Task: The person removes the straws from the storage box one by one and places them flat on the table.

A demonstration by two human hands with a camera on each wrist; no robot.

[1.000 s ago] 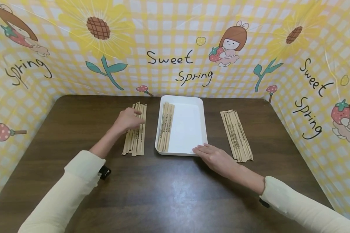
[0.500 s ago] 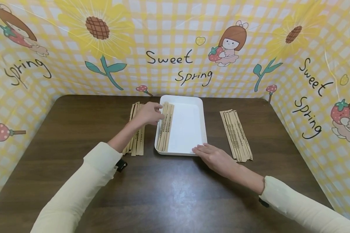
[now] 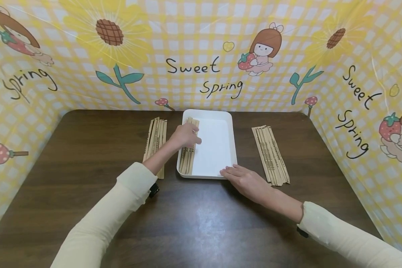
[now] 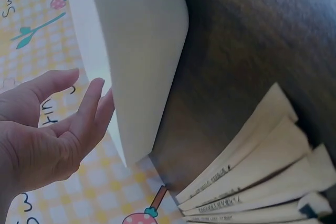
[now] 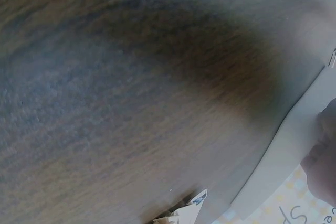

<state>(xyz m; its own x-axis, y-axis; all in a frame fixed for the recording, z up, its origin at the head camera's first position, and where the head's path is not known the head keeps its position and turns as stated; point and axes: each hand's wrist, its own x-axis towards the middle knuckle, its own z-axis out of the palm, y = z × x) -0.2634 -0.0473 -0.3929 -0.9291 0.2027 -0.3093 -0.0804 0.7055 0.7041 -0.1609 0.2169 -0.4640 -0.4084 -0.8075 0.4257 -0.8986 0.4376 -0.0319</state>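
Note:
Over the left side of a white tray [image 3: 214,145] is my left hand [image 3: 187,135], above a row of slim brown paper packets [image 3: 187,163] inside it. In the left wrist view, a gap shows between its thumb and the extended fingers [image 4: 90,100], which reach past the rim of the tray wall [image 4: 142,51]. Nothing shows between them. My right hand [image 3: 246,180] rests with straight fingers on the tray's near right corner. The right wrist view catches only part of that hand [image 5: 323,166] beside the tray's side.
To the left of the tray lies a pile of similar packets [image 3: 155,136], partly behind my left forearm. Another pile [image 3: 271,156] lies on the right, close to my right wrist. The dark wooden table [image 3: 194,223] meets a yellow checked cloth [image 3: 194,29] at its back edge.
My left hand has moved right, from the left packet pile across the tray's left rim to the packets inside. The right hand stays at the tray corner.

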